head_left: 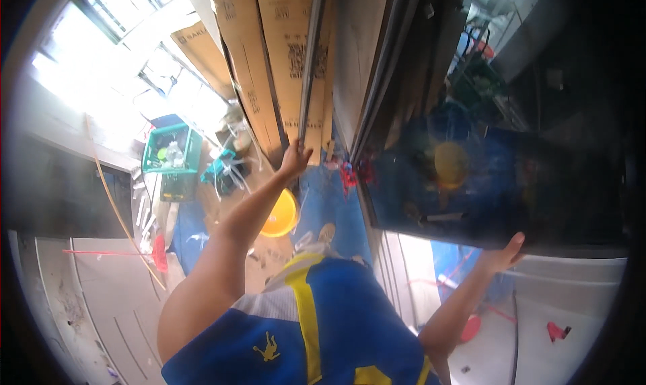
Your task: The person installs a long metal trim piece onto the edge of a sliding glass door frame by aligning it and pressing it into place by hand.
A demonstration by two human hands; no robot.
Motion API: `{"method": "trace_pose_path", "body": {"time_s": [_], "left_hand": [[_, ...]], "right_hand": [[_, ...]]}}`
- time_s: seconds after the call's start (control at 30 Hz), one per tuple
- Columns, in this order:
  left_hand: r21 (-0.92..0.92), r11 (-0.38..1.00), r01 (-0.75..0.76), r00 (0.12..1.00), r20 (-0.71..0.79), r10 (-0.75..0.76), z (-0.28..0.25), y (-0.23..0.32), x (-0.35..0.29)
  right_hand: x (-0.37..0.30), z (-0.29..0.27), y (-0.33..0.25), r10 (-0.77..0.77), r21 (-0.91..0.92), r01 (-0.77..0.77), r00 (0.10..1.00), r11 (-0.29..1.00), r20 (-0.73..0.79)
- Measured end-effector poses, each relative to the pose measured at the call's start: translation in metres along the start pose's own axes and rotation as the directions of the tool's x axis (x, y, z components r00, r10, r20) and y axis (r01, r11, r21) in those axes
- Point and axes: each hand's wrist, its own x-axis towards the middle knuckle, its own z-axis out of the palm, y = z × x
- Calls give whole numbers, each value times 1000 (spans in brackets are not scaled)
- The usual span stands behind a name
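My left hand [296, 160] is closed around the lower end of a long, thin grey bar [313, 62], which runs upward in front of tall brown cardboard boxes [289, 28]. Whether the bar is the edge of a wider panel I cannot tell. On the right, a large dark glossy panel [471, 197] mirrors the room. My right hand [503, 254] grips this panel's lower edge, thumb on the near face and fingers mostly hidden behind it.
A yellow basin [280, 213] sits on the floor between my left arm and the boxes. A green crate [171, 149] with odds and ends stands left. White strips and scraps litter the floor around it. Pale panels [121, 304] lie at the lower left.
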Motion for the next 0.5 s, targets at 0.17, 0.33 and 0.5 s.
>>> {"method": "trace_pose_path", "body": {"time_s": [0.17, 0.33, 0.5], "left_hand": [[-104, 922, -373, 852, -433, 295, -88, 153, 158], [-119, 841, -528, 794, -421, 439, -131, 207, 279], [-365, 835, -412, 901, -299, 313, -131, 220, 277]], "right_hand": [[-20, 19, -42, -353, -264, 369, 930, 891, 108], [-26, 46, -90, -676, -484, 699, 689, 526, 261], [-41, 21, -88, -801, -401, 810, 545, 427, 247]]}}
